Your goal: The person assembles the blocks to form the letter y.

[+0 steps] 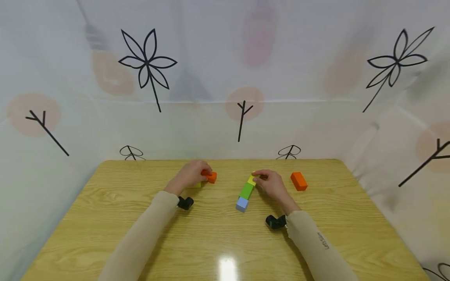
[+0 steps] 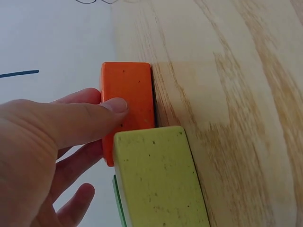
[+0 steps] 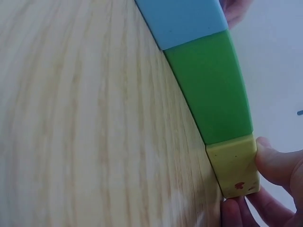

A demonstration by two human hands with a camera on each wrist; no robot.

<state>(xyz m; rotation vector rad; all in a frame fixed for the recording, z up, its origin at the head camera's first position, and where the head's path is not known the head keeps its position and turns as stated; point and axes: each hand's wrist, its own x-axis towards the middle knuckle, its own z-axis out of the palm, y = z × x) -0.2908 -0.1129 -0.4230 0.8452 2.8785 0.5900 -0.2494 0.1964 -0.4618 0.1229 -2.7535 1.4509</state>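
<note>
My left hand (image 1: 190,175) grips an orange block (image 2: 130,85) near the back of the table, thumb on one face and fingers behind it. A yellow-green block (image 2: 158,175) lies against the orange one in the left wrist view; in the head view the hand hides much of it. Right of centre, a blue block (image 1: 241,204), a green block (image 3: 208,90) and a yellow block (image 3: 234,165) form a slanting row, end to end. At the row's far end, my right hand (image 1: 272,184) pinches the yellow block between thumb and fingers.
Another orange block (image 1: 299,181) lies to the right of my right hand. Black wrist devices (image 1: 185,203) sit under both sleeves, close over the wooden table (image 1: 211,242). A patterned white cloth (image 1: 204,125) hangs along the table's back edge and sides.
</note>
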